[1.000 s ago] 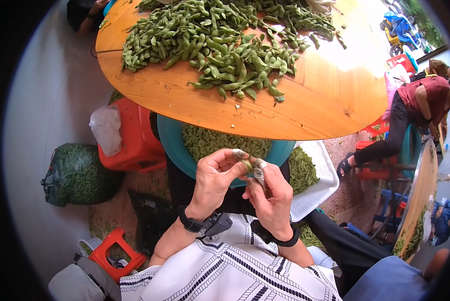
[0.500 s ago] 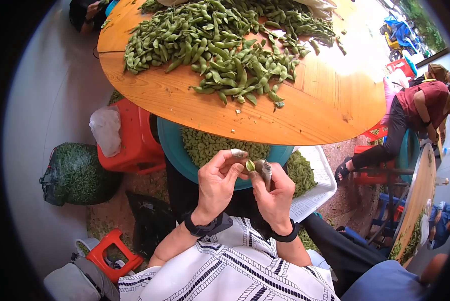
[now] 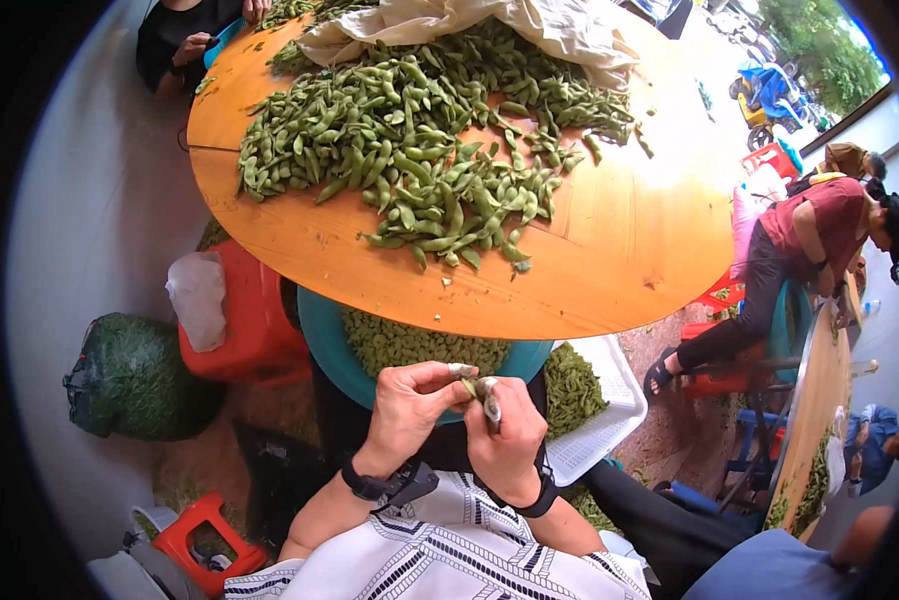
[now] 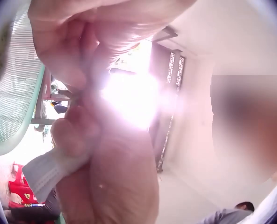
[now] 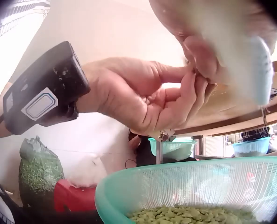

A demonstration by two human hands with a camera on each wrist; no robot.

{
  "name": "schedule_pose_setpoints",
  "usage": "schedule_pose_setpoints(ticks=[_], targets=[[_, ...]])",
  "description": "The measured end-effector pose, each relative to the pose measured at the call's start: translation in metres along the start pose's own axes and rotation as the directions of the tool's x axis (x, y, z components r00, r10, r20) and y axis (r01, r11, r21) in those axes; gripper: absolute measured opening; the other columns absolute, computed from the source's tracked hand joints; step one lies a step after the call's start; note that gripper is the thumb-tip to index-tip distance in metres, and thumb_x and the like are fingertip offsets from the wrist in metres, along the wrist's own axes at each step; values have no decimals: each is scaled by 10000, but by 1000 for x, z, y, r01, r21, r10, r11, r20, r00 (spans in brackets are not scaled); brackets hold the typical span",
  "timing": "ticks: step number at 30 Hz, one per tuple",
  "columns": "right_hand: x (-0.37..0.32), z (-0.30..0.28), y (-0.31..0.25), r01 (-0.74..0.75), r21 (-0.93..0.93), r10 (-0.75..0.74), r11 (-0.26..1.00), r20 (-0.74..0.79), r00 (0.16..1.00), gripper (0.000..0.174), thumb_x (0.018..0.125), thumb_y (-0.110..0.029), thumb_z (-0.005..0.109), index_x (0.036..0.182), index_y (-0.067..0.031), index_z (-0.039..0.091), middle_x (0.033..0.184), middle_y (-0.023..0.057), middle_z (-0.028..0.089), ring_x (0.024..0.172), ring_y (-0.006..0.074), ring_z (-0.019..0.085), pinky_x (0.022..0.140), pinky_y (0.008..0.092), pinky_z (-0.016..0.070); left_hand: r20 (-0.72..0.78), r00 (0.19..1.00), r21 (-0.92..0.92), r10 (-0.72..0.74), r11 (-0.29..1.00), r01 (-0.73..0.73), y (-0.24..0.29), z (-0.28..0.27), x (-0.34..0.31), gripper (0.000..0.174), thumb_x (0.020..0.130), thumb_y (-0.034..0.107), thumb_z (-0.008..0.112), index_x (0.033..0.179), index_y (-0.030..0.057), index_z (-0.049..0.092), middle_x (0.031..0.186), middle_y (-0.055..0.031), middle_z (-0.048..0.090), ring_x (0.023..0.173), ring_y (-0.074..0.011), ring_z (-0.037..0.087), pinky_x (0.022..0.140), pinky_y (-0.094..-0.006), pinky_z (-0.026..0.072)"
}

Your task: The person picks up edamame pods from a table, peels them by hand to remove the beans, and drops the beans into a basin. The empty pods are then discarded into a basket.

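In the head view both hands meet over the teal basket (image 3: 331, 345), which holds green beans (image 3: 419, 343). My left hand (image 3: 406, 418) pinches a small green soybean pod (image 3: 470, 387) between thumb and index finger. My right hand (image 3: 507, 437) grips the pod's other end, thumb and fingers right against the left fingertips. White wrapping covers fingertips on both hands. The right wrist view has the left hand (image 5: 138, 91) side-on with curled fingers; the pod is mostly hidden there. In the left wrist view, glare washes out part of the fingers.
A large heap of pods (image 3: 399, 150) lies on the round wooden table (image 3: 629, 270), whose edge overhangs the basket. A white crate (image 3: 619, 385) with pods stands at right. Left are a red stool (image 3: 239, 320) and a stuffed green sack (image 3: 134, 375). Another person (image 3: 819, 225) sits at right.
A split pod showed between the fingertips half a second ago; now the hands are closer together and cover most of it. The head view has tilted up, so the table sits lower in frame.
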State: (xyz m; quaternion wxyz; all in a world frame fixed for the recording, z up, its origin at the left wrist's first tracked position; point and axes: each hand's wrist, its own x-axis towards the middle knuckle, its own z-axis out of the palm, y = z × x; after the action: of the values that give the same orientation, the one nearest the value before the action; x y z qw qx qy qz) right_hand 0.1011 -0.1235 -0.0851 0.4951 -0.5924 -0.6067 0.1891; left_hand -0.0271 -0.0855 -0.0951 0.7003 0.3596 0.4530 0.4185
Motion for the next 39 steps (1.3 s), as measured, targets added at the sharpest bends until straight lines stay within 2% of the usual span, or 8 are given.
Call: schedule_pose_setpoints(ticks=[5, 6, 9, 12, 18, 30, 34, 39], targets=[[12, -28, 10, -173, 184, 140, 967, 181, 973, 71, 844, 60, 628, 897, 14, 639, 718, 17, 531, 515, 58, 489, 449, 253, 368, 48, 999, -32, -16, 999, 18, 3, -9, 6, 136, 880, -17, 686, 1009, -48, 718, 868, -60, 720, 763, -102, 661, 709, -235, 553], [16, -44, 5, -144, 104, 128, 984, 144, 981, 66, 846, 52, 634, 899, 15, 647, 737, 46, 559, 571, 112, 543, 506, 273, 416, 52, 999, -40, -12, 999, 14, 1, -10, 9, 136, 880, -17, 686, 1009, -48, 718, 868, -60, 720, 763, -102, 661, 709, -235, 553], [29, -99, 2, -19, -466, 85, 885, 121, 989, 286, 769, 24, 692, 1047, 30, 625, 1035, 205, 608, 883, 395, 635, 736, 432, 510, -84, 888, 625, 453, 718, -307, 4, -21, 14, 202, 781, -26, 703, 983, -20, 711, 886, -121, 729, 740, -201, 700, 687, -297, 545], [46, -125, 4, -25, -660, 193, 751, 184, 964, 334, 761, -18, 735, 1074, 29, 626, 1113, 222, 581, 935, 414, 621, 761, 446, 512, 32, 803, 811, 596, 454, -369, 12, -24, 15, 194, 772, -19, 714, 966, -17, 714, 907, -141, 717, 765, -251, 698, 698, -316, 544], [111, -71, -2, 120, -545, -35, 830, 163, 986, 242, 812, -21, 691, 1047, 2, 641, 1044, 209, 608, 826, 394, 646, 721, 454, 516, -17, 886, 533, 463, 754, -384, 21, -8, 4, 143, 806, -74, 693, 941, -33, 715, 874, -109, 707, 813, -164, 697, 728, -262, 546], [128, -30, 11, 217, -501, -121, 838, 218, 969, 92, 827, -15, 654, 872, 43, 598, 785, 157, 614, 711, 319, 624, 619, 396, 457, -12, 873, 410, 488, 798, -441, 28, -13, 3, 179, 829, -54, 689, 1000, -6, 709, 861, -100, 713, 760, -179, 709, 664, -270, 557], [110, -43, -10, -143, -201, 193, 969, 256, 947, 82, 830, 4, 660, 857, 17, 584, 722, 180, 596, 648, 362, 603, 582, 395, 455, -31, 939, 226, 342, 918, -327, 45, 5, 6, 290, 874, -44, 664, 1163, -37, 646, 920, -82, 709, 811, -103, 688, 668, -214, 560], [92, -49, -25, 73, -220, -22, 973, 225, 974, 147, 785, 32, 683, 897, 14, 589, 783, 173, 597, 665, 349, 614, 578, 378, 461, 89, 847, 382, 524, 767, -515, 54, 27, 30, 319, 853, -36, 695, 1167, -12, 650, 982, -52, 665, 736, -87, 651, 580, -197, 534]])
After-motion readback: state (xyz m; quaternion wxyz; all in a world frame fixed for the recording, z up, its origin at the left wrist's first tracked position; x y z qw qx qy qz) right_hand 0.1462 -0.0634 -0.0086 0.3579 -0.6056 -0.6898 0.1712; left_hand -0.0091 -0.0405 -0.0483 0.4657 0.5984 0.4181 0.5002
